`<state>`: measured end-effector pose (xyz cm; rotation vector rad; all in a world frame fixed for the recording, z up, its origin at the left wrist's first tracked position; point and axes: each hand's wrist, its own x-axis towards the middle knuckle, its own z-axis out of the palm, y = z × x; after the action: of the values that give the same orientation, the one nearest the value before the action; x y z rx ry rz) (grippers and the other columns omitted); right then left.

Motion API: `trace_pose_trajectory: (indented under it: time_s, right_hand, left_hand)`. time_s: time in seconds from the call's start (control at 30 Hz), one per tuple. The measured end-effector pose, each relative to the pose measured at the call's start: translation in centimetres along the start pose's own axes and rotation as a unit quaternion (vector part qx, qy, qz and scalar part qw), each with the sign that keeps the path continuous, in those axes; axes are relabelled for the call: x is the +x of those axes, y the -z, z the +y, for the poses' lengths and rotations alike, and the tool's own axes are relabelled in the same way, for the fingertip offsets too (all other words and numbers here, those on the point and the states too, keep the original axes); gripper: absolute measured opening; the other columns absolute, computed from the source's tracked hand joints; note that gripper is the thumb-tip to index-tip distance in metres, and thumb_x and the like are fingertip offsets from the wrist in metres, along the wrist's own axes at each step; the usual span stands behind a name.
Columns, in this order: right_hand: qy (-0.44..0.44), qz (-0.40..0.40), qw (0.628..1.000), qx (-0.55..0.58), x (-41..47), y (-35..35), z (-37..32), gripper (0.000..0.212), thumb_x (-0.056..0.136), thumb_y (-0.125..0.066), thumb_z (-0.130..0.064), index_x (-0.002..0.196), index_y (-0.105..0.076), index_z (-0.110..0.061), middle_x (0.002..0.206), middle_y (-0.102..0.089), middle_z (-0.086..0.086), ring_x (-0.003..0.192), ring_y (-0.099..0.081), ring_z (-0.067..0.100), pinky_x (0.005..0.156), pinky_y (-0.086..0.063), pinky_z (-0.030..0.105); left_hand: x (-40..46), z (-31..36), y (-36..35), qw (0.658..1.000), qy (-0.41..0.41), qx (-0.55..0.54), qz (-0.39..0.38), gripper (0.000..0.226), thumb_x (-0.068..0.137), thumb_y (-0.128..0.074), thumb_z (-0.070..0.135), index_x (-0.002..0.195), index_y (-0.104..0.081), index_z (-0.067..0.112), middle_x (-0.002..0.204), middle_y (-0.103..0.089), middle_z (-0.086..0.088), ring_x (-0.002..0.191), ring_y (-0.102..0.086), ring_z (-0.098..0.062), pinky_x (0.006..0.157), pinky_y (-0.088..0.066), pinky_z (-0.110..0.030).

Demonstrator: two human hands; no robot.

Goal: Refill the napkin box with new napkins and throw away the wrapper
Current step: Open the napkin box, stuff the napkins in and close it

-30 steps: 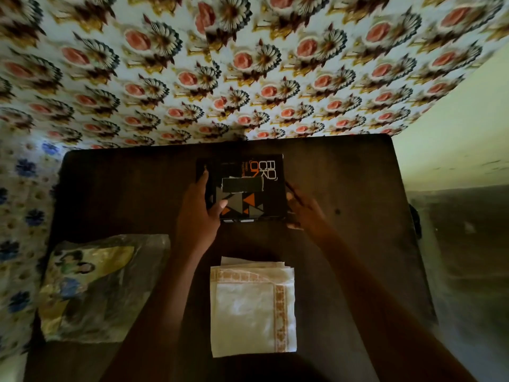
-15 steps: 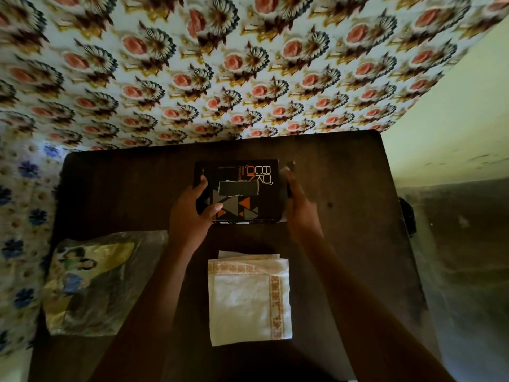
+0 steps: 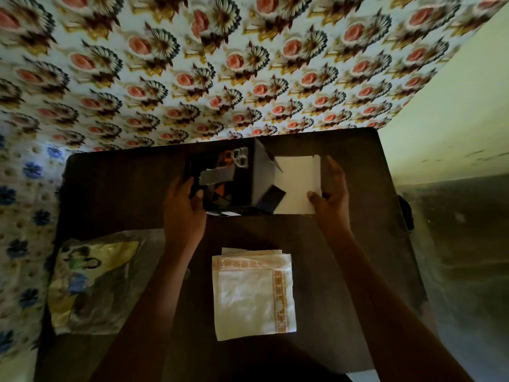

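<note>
Left hand [image 3: 183,209] gripping napkin box [image 3: 220,183], right hand [image 3: 332,194] pinching open flap [image 3: 297,183], inside seemingly empty

Both your bare forearms reach forward from the lower edge of the view, converging toward the far middle. Your left hand [image 3: 183,213] is curled, thumb up top and fingers [image 3: 199,193] wrapped around the left end of the box [image 3: 220,177], gripping it. Your right hand [image 3: 332,194] sits further right, palm turned inward, thumb pressing the white inner face of the open flap [image 3: 297,183] while the fingers back it from behind, pinching it. Both wrists are straight.
</note>
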<state>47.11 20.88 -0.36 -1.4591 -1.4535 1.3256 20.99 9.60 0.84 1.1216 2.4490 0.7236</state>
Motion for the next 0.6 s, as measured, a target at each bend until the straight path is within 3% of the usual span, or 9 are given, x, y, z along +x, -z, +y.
trace_pose_trajectory:
  time_s: [0.07, 0.13, 0.2, 0.27, 0.37, 0.43, 0.5, 0.6]
  right_hand:
    - [-0.048, 0.008, 0.989, 0.143, -1.3, 0.4, -1.2, 0.084, 0.092, -0.062, 0.003, 0.15, -0.025, -0.043, 0.138, -0.047, -0.013, 0.106, -0.07, 0.02, 0.073, -0.064, 0.044]
    - [-0.099, -0.019, 0.959, 0.264, -2.7, 0.4, -2.0, 0.09, 0.09, -0.057, 0.013, 0.15, -0.024, -0.044, 0.13, -0.054, -0.003, 0.103, -0.07, 0.022, 0.071, -0.063, 0.046]
    - [-0.128, -0.05, 0.932, 0.336, -4.1, -0.2, -2.3, 0.097, 0.086, -0.051, 0.022, 0.15, -0.024, -0.046, 0.128, -0.055, 0.002, 0.109, -0.066, 0.03, 0.074, -0.062, 0.052]
    - [-0.148, -0.053, 0.918, 0.365, -5.0, -0.9, -2.1, 0.1, 0.085, -0.05, 0.024, 0.149, -0.025, -0.047, 0.131, -0.052, 0.004, 0.112, -0.061, 0.033, 0.077, -0.061, 0.056]
    - [-0.161, -0.048, 0.919, 0.357, -6.0, -1.9, -1.5, 0.096, 0.083, -0.061, 0.02, 0.146, -0.032, -0.046, 0.135, -0.052, 0.01, 0.116, -0.061, 0.036, 0.08, -0.058, 0.062]
    - [-0.153, -0.048, 0.941, 0.298, -6.6, -2.9, -1.3, 0.09, 0.079, -0.073, 0.012, 0.142, -0.037, -0.041, 0.133, -0.055, 0.013, 0.116, -0.063, 0.036, 0.076, -0.059, 0.063]
    - [-0.144, -0.041, 0.964, 0.222, -7.2, -4.0, -1.1, 0.083, 0.074, -0.083, 0.003, 0.135, -0.04, -0.036, 0.13, -0.057, 0.013, 0.113, -0.066, 0.031, 0.071, -0.063, 0.051]
    - [-0.128, -0.021, 0.986, 0.106, -7.4, -5.1, -1.1, 0.071, 0.069, -0.09, -0.019, 0.122, -0.045, -0.033, 0.123, -0.063, 0.006, 0.107, -0.07, 0.024, 0.074, -0.065, 0.041]
  left_hand:
    - [-0.9, 0.5, 0.3, 0.996, -0.036, -0.045, 0.066, 0.029, 0.107, -0.046, 0.026, 0.12, -0.065, 0.009, 0.121, -0.064, -0.008, 0.121, -0.056, -0.031, 0.099, -0.045, -0.038]
    - [-2.4, 1.8, 0.6, 0.985, -0.031, -0.164, 0.052, 0.024, 0.107, -0.044, 0.038, 0.105, -0.064, 0.024, 0.101, -0.064, 0.006, 0.105, -0.062, -0.024, 0.088, -0.047, -0.037]
    - [-3.5, 3.2, 0.4, 0.964, -0.005, -0.266, -0.004, 0.03, 0.102, -0.038, 0.059, 0.112, -0.061, 0.043, 0.105, -0.067, 0.012, 0.102, -0.068, -0.016, 0.083, -0.058, -0.043]
    - [-3.9, 4.3, 0.5, 0.954, 0.02, -0.3, 0.006, 0.043, 0.094, -0.036, 0.074, 0.127, -0.053, 0.052, 0.114, -0.063, 0.023, 0.105, -0.068, -0.01, 0.085, -0.062, -0.047]
    - [-3.6, 6.3, 1.3, 0.962, 0.033, -0.267, 0.053, 0.071, 0.085, -0.042, 0.082, 0.143, -0.045, 0.041, 0.13, -0.057, 0.012, 0.117, -0.062, -0.016, 0.092, -0.059, -0.047]
    - [-3.4, 7.6, 1.6, 0.975, 0.005, -0.216, 0.058, 0.069, 0.085, -0.063, 0.067, 0.145, -0.047, 0.037, 0.143, -0.052, 0.001, 0.13, -0.05, -0.014, 0.099, -0.051, -0.034]
    - [-3.1, 8.2, 1.4, 0.989, -0.024, -0.144, 0.023, 0.071, 0.08, -0.078, 0.05, 0.144, -0.05, 0.036, 0.152, -0.038, -0.004, 0.135, -0.039, -0.013, 0.099, -0.039, -0.021]
    - [-2.7, 8.7, 1.1, 0.994, -0.017, -0.108, -0.021, 0.069, 0.073, -0.086, 0.04, 0.136, -0.057, 0.031, 0.157, -0.024, -0.007, 0.138, -0.034, -0.021, 0.097, -0.04, -0.024]
